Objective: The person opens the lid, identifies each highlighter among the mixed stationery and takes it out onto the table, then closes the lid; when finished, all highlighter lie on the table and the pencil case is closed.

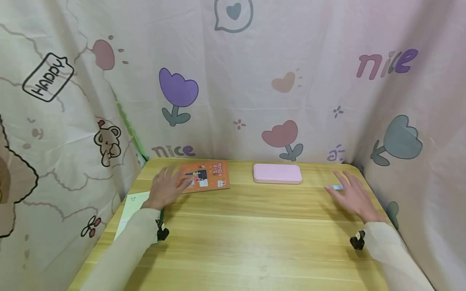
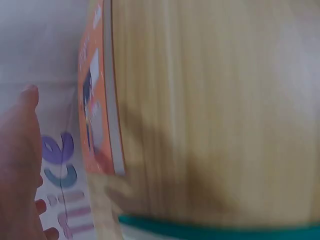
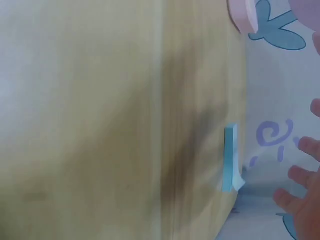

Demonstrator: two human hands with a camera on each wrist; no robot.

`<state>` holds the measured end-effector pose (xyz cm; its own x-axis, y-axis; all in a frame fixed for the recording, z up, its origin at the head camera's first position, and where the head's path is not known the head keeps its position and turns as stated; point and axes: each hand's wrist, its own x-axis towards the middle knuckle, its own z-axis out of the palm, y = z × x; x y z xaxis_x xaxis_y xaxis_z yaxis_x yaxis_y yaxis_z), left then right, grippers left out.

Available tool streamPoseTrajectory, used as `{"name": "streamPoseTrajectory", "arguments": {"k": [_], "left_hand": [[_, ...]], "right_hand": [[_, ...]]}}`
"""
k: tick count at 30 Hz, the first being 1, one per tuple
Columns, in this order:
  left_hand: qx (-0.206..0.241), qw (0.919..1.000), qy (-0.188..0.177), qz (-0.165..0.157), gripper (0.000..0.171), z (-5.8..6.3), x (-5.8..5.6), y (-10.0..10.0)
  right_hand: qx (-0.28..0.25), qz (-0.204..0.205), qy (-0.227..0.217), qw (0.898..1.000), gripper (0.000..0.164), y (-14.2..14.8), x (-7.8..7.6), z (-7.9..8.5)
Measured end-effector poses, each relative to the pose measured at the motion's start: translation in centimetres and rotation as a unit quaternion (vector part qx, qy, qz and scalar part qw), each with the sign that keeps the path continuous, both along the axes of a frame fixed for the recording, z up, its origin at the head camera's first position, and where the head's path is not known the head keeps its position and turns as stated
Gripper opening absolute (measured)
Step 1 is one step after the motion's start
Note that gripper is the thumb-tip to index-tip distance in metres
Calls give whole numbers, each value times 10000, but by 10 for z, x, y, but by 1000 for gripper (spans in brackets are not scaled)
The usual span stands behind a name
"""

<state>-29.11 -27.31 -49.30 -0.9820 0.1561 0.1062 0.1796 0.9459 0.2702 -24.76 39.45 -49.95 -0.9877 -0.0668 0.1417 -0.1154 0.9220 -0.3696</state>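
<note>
Sleeves (image 1: 121,250) stretch from seven and five o'clock over the worktop (image 1: 255,250). A lined notebook (image 1: 129,208) lies at nine, partly covered by the left sleeve. Both hands, left hand (image 1: 165,188) at ten and right hand (image 1: 353,198) at three, have spread fingers and grip nothing; shadows suggest they hover, perhaps to leave everything undisturbed. Beyond, a pale-blue object (image 1: 337,187) sits at two, an orange book (image 1: 205,176) at eleven, a pink case (image 1: 278,173) at one, likely kept back for working room. Left wrist's view adds the book's pale page edge; right wrist's bares the pale-blue object's length and whitish flared end, partly finger-hidden in the head view.
</note>
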Motion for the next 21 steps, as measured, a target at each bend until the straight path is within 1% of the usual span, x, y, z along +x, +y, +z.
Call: {"name": "streamPoseTrajectory", "arguments": {"k": [2, 6, 10, 14, 18, 21], "left_hand": [[80, 9999, 87, -70, 76, 2, -5, 13], [119, 9994, 119, -287, 70, 4, -17, 41], [246, 9986, -17, -474, 69, 4, -29, 69], [395, 9971, -91, -650, 68, 4, -40, 97], [552, 9944, -138, -885, 67, 4, -48, 122], [829, 9914, -241, -988, 67, 4, -51, 139]], "right_hand": [[-146, 17, 32, 9999, 88, -3, -5, 1], [-490, 85, -18, 9988, 88, -11, -13, 5], [-776, 212, -44, 9967, 87, -20, -23, 8], [-928, 330, -44, 9951, 86, -31, -35, 9], [-1130, 379, -163, 9927, 87, -41, -46, 7], [-1323, 425, -224, 9900, 87, -48, -54, 4]]}}
